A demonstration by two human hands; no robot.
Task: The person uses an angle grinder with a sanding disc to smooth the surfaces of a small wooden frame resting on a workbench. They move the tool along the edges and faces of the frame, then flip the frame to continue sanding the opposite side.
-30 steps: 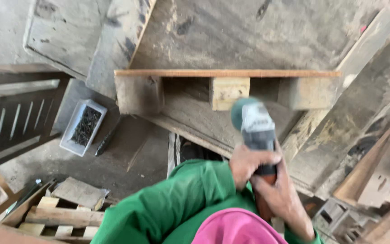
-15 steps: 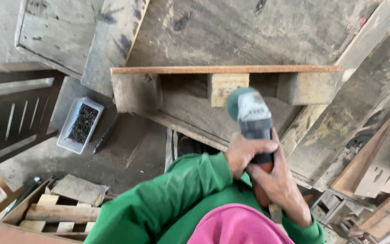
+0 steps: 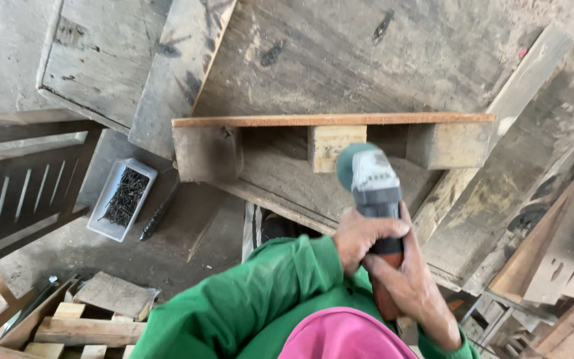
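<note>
Rough plank desk, dusty concrete floor. Both hands, left hand and right hand, fingers wrapped tight on the power tool at the desk's near edge, just below the pallet piece. Nail tray sits on the floor.

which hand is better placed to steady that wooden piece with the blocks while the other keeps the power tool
Left, probably. Both hands grip the power tool, but the left hand sits higher, nearer the wooden piece; the right hand wraps the handle lower down.
</note>
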